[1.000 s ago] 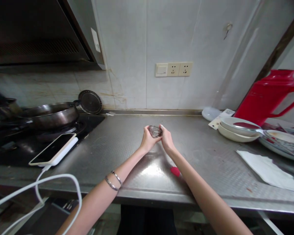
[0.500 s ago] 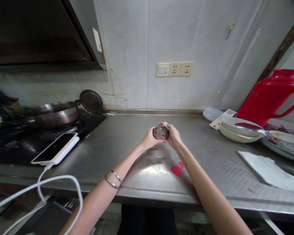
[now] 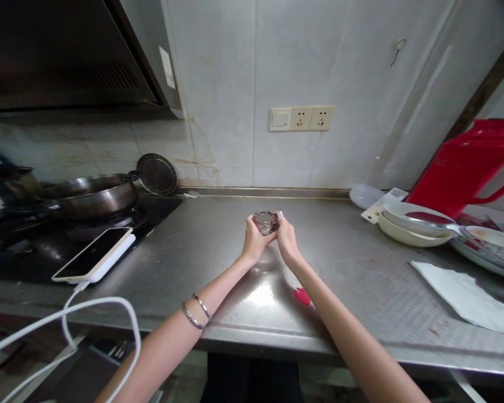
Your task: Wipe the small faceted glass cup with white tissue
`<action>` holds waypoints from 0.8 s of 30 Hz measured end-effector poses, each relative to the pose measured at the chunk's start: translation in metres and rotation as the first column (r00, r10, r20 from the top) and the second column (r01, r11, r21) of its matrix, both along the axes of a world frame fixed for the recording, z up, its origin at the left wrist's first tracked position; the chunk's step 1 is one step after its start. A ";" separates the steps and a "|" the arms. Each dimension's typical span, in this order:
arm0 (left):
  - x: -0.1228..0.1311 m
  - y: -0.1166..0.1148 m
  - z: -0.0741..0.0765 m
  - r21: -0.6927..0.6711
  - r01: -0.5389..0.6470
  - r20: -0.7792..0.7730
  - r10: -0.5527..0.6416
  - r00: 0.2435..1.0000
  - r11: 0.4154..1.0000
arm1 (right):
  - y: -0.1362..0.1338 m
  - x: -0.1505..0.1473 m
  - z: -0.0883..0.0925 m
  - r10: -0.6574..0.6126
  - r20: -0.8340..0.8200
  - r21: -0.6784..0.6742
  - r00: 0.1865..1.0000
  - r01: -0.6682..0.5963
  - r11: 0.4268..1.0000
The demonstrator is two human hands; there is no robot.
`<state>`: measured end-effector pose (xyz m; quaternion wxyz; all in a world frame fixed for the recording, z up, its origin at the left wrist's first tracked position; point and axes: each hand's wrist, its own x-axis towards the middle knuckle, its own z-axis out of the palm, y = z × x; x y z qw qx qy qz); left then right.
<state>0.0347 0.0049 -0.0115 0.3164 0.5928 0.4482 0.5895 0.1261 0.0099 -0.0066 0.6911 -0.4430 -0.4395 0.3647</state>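
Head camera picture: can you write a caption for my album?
Left hand holding a small glass vessel, right hand against its side, over a steel counter, red thermos off to the right.

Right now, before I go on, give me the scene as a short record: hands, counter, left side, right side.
Left hand: gripping a small round clear-glass vessel
Right hand: at the vessel's right side, small white wad by its fingertips
Counter: grey metal countertop; bright red patch beside the right forearm, nature unclear
Left side: wide steel pan on the black stove; phone with black screen
Right side: red plastic jug behind stacked pale bowls; white paper sheet nearer
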 end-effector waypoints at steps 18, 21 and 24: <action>-0.005 0.002 0.009 -0.113 0.540 0.146 -0.524 0.839 0.834 | 0.004 0.020 0.016 0.120 -0.264 -0.102 0.957 -0.152 0.983; -0.005 0.004 0.004 -0.065 0.460 0.115 -0.451 0.885 0.886 | 0.004 0.019 0.013 0.074 -0.210 -0.116 0.975 -0.100 0.988; -0.005 0.004 0.003 -0.034 0.310 0.027 -0.309 0.951 0.950 | 0.003 0.015 0.010 -0.003 -0.108 -0.094 0.994 -0.007 0.996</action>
